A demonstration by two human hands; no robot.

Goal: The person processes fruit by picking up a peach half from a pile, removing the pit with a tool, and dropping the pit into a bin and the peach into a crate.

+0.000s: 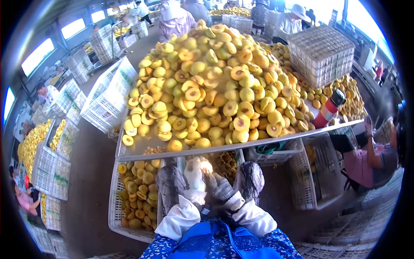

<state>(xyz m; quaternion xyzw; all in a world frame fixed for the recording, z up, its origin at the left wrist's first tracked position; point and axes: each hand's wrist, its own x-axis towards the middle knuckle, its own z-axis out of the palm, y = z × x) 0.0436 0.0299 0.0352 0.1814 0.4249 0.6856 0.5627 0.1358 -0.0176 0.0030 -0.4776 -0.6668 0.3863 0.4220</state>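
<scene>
Yellow fruit heap (211,88), wearer's two hands (195,175) (221,189), one red flask (327,110)

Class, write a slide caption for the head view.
Yellow fruit heaped on a table, left hand and right hand close together below its near edge.

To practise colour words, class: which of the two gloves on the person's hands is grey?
The right glove, on the right hand. Its grey sets it apart from the left glove, on the left hand, which is whitish.

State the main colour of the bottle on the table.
The bottle is mainly red; see the head view.
</scene>
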